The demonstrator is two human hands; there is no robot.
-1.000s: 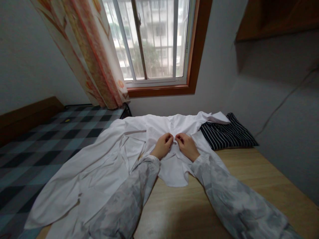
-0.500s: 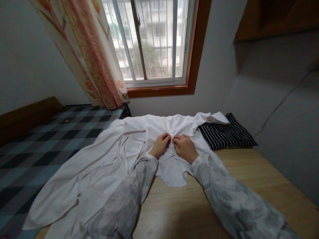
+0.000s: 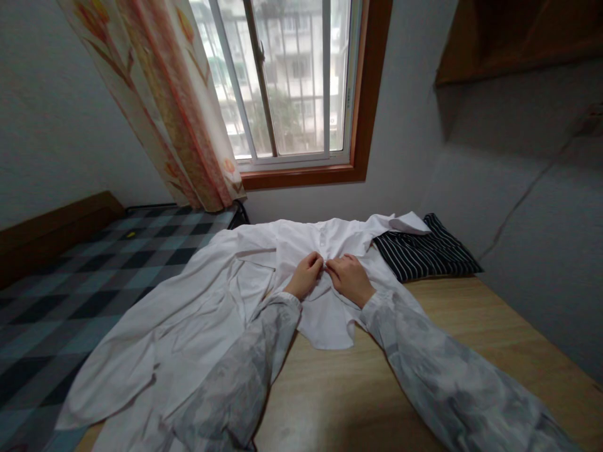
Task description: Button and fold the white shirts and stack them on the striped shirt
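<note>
Hands barely shifted since earlier frame. Left hand point(image 3: 306, 274) and right hand point(image 3: 348, 278) pinch the white shirt point(image 3: 198, 314) front, apparently at a button; shirt spread on tabletop point(image 3: 358, 389) beside striped cloth point(image 3: 424, 254).

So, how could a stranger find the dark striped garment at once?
Start at the window and drop to the wooden table below it. At its far right end, beside the spread white shirt, lies the folded navy garment with thin white stripes, the only dark, patterned cloth on the table.
</note>
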